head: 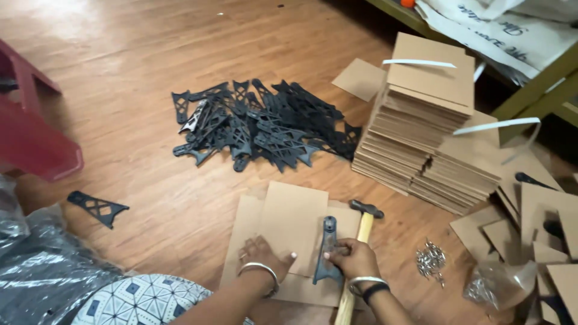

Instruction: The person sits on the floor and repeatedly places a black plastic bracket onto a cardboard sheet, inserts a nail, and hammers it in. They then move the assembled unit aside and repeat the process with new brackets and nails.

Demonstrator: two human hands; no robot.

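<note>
The person sat on a wooden floor (138,150), both hands low in the view. The left hand (262,253) lay flat on a brown cardboard sheet (292,219), its fingers spread and pressing down, gripping nothing. The right hand (355,257) rested at the lower end of a black plastic bracket (328,250) that lay lengthwise on the same cardboard; its fingers were curled narrow against the bracket's edge, pinching it in place. Just right of that hand, touching the cardboard's edge, lay a hammer (360,241) with a pale wooden handle and a dark head pointing away from the person.

Beyond the cardboard, a loose heap of matching black brackets (259,126) covered the floor, and 1 single bracket (99,207) lay well apart to the left. A tall stack of cardboard sheets (421,132) stood to the right of the heap. Near the right hand, a small scatter of silvery metal fasteners (430,260) lay on the floor, with a clear plastic bag (494,286) beside it.
</note>
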